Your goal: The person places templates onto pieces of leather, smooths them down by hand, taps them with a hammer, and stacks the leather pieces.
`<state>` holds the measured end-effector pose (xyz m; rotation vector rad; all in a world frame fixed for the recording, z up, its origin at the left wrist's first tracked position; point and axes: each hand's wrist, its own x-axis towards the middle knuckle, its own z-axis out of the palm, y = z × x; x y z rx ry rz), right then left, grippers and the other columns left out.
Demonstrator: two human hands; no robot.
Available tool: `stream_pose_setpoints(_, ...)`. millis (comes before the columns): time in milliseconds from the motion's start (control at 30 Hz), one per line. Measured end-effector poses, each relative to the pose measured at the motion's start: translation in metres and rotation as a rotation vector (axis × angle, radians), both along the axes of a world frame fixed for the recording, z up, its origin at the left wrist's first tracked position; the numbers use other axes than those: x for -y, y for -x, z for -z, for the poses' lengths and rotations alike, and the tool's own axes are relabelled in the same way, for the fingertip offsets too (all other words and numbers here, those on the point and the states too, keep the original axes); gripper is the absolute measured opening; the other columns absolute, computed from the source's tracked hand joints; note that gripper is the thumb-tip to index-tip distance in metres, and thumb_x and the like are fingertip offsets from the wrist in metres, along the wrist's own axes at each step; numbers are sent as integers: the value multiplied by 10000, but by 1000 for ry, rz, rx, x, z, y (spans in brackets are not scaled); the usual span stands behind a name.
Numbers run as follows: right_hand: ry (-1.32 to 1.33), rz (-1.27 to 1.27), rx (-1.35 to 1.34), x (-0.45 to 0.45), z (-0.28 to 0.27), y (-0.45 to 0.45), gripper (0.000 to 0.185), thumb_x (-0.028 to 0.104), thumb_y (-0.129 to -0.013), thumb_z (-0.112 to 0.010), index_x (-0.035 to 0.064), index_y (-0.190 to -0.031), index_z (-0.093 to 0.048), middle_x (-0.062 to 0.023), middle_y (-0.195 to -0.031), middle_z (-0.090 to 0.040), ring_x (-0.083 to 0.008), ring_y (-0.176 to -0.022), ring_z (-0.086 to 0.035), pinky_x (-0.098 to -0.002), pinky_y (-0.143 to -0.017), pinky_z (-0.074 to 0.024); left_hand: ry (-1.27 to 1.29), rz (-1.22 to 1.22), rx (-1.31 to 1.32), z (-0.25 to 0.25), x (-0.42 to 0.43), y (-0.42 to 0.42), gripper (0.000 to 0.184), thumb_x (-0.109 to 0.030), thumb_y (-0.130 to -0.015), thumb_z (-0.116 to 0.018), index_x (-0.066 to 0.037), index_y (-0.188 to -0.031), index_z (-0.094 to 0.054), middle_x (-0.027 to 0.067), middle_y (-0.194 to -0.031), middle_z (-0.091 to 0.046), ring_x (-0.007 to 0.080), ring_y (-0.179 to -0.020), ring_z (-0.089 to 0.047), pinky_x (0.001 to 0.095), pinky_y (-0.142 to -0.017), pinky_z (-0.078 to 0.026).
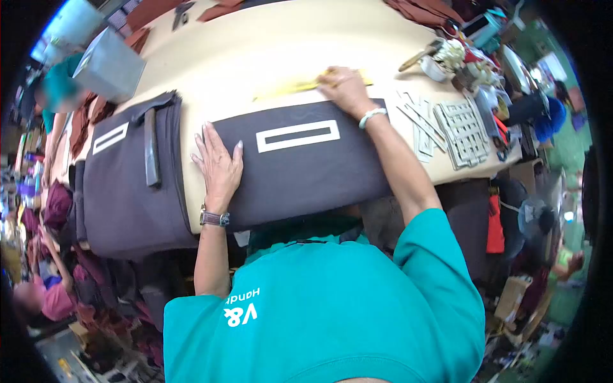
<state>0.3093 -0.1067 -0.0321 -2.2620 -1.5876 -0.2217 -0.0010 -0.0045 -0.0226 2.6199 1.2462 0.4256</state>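
A dark panel [300,179] of fabric or leather lies over the table's front edge. Near its top sits a pale rectangular frame [297,136] with a long slot through it. My left hand [218,167] rests flat on the panel's left edge, fingers spread. Just beyond the top edge, my right hand [345,89] is closed on a yellow strip [287,88], which shows on both sides of the fingers. The strip is blurred, so its exact kind is unclear.
A stack of dark panels [128,185] at left carries a metal bar [151,147] and another pale frame [110,138]. A grey box [110,66] stands behind. Slotted templates [461,131], a white bowl [435,68] and a brush lie right. A person [60,83] is at far left.
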Motion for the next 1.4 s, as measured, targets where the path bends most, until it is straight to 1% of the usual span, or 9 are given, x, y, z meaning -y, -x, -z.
stream_pose_setpoints(300,88,727,304,114,-14,49,416,379,-831,-577,2,-1003,-617,-160,-1123,-530,-318,-1097,-471,-499,-933,-344,-98,-99,163,7,22,48,442,-315,-889,-546,26,-1168,-515,230,-1254,-476,396,-1209,-395,500,-1002,-292)
stream_pose_setpoints(433,-40,637,92,151,-17,90,224,225,-834,-617,13,-905,-610,-150,-1062,-556,-290,-1057,-499,-440,-917,-356,148,20,385,-1,27,34,210,-179,-889,-567,5,-987,-592,187,-1053,-602,280,-1028,-555,384,-893,-401)
stream_pose_setpoints(500,-346,556,-392,150,-14,81,158,132,-854,-587,-19,-843,-543,-171,-824,-572,-288,-758,-551,-369,-701,-427,488,-23,758,-20,35,29,171,-125,-908,-555,14,-1006,-577,60,-926,-622,127,-844,-552,262,-793,-432)
stream_pose_setpoints(600,-422,346,-449,130,-58,79,158,144,-948,-471,-8,-905,-474,-92,-736,-567,-148,-665,-526,-323,-591,-427,609,70,1135,-70,36,54,244,-85,-917,-531,5,-1144,-518,44,-1078,-564,107,-999,-499,247,-893,-382)
stream_pose_setpoints(633,-600,177,-996,109,-87,99,105,123,-952,-465,21,-976,-467,-55,-743,-583,-89,-635,-526,-231,-556,-428,584,43,1226,-92,36,65,309,-66,-907,-535,5,-1205,-492,64,-1158,-545,129,-1085,-486,267,-955,-358)
stream_pose_setpoints(900,-1007,-440,-784,-91,-167,181,155,25,-893,-531,43,-1033,-468,-47,-845,-575,-46,-652,-501,-169,-551,-385,-445,-118,593,-229,-74,235,361,-55,-914,-457,-18,-1270,-500,72,-1286,-530,166,-1218,-452,297,-1048,-291)
stream_pose_setpoints(1033,-831,-535,-944,-162,-163,230,77,-23,-871,-521,39,-848,-561,-1,-747,-528,-81,-670,-484,-216,-606,-406,-601,-356,208,-222,-182,298,369,-25,-888,-453,-28,-1252,-516,119,-1252,-557,214,-1180,-506,306,-1009,-353)
stream_pose_setpoints(1167,-846,-495,-799,-215,-124,274,211,-30,-841,-530,-18,-1027,-629,-118,-804,-592,-177,-747,-582,-279,-702,-469,-540,-289,11,-183,-254,332,413,-10,-790,-433,2,-1188,-546,253,-1169,-542,371,-1078,-536,416,-949,-414)
stream_pose_setpoints(1400,-553,-354,-621,-241,-62,291,327,105,-804,-617,9,-1116,-608,-140,-838,-536,-289,-769,-551,-360,-720,-453,-374,-383,-170,-122,-316,299,448,-2,-747,-451,-26,-1189,-526,194,-1230,-514,340,-1085,-534,415,-905,-442)
